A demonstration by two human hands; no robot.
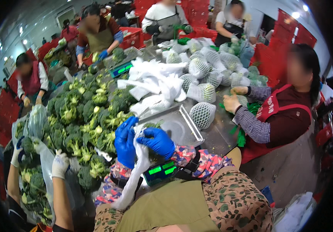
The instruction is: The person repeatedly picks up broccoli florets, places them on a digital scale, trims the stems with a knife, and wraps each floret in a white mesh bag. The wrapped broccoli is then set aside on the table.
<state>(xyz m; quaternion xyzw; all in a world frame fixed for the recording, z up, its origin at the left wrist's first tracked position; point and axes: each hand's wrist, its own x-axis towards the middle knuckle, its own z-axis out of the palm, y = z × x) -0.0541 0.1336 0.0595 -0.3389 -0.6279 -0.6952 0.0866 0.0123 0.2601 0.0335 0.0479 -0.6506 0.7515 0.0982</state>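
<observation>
A long white foam-net sleeve [142, 158] hangs between my blue-gloved hands and trails down over my left forearm. The fingers of my left hand [125, 143] point up along its top end and grip it. From the other side my right hand [158, 142] pinches the same end between thumb and fingers. Just beyond them lies the metal tray [181, 124] of a scale, with a bit of green broccoli [154, 124] partly hidden behind my hands. Below my wrists, the scale's display [160, 171] glows green.
Loose broccoli heads [88, 107] pile up at left. White net sleeves [157, 84] heap beyond the tray, beside netted broccoli [202, 114]. A co-worker's hands [232, 101] work at right; another person's gloved hand [60, 164] holds a plastic bag [46, 162] at lower left. A second scale [121, 68] stands farther back.
</observation>
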